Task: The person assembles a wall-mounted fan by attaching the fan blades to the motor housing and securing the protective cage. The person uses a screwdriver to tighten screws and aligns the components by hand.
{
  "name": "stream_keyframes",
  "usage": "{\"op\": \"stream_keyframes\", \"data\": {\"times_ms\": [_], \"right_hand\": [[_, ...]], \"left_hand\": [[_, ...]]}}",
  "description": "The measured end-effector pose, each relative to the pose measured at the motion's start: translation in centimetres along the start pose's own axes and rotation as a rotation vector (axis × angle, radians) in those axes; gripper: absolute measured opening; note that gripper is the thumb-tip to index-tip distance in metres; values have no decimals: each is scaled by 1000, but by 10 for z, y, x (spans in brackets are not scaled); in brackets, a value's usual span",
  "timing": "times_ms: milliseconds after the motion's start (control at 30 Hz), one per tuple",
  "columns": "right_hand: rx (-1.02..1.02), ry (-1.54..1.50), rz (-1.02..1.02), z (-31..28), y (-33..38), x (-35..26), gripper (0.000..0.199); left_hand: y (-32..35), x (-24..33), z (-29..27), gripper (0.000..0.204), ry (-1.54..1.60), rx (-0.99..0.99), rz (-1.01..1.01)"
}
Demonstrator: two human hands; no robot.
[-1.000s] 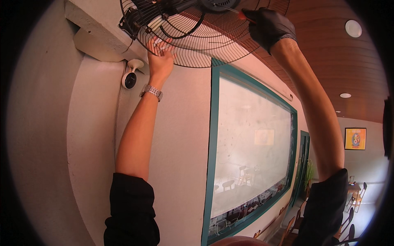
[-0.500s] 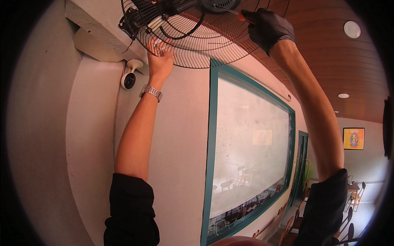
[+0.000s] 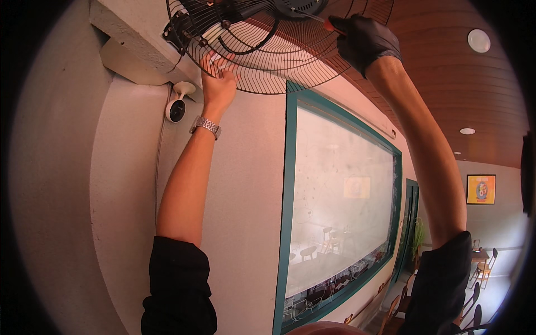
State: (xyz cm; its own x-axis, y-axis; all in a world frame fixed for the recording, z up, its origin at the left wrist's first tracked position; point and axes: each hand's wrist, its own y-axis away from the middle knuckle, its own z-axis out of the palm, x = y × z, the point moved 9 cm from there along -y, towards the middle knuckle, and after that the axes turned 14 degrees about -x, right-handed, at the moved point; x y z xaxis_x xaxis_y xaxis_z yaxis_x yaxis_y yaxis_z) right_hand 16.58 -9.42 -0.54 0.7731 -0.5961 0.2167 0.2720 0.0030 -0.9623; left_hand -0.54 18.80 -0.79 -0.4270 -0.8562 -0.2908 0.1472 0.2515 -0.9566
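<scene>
Overhead hangs a black wall fan with a round wire guard and a dark motor housing. My right hand, in a black glove, is closed round a screwdriver. Its red handle shows at the fingers, and its thin shaft reaches left to the underside of the housing. Bare and wearing a metal-band watch, my left hand is raised to the guard's lower left edge. Its fingers are stretched and spread against the guard, with wires crossing in front of them.
The fan's bracket meets a concrete beam. Below the beam a small white camera hangs on the wall. A green-framed window stands ahead. Ceiling lights, a framed picture and wooden chairs are to the right.
The fan and guard have shifted very slightly. Both hands stay in nearly the same place, the screwdriver still at the motor housing.
</scene>
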Motion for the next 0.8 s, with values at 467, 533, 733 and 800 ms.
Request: {"op": "stream_keyframes", "data": {"times_ms": [467, 533, 733, 800], "right_hand": [[9, -2, -7, 4, -2, -2, 41], [14, 17, -22, 6, -3, -7, 41], [-506, -1279, 134, 80, -32, 41, 43], [-480, -1407, 60, 84, -34, 47, 48]], "left_hand": [[0, -4, -4, 52, -47, 3, -12], [-1, -5, -8, 53, -38, 7, 0], [8, 5, -2, 58, 39, 27, -68], [7, 2, -1, 58, 61, 24, -70]]}}
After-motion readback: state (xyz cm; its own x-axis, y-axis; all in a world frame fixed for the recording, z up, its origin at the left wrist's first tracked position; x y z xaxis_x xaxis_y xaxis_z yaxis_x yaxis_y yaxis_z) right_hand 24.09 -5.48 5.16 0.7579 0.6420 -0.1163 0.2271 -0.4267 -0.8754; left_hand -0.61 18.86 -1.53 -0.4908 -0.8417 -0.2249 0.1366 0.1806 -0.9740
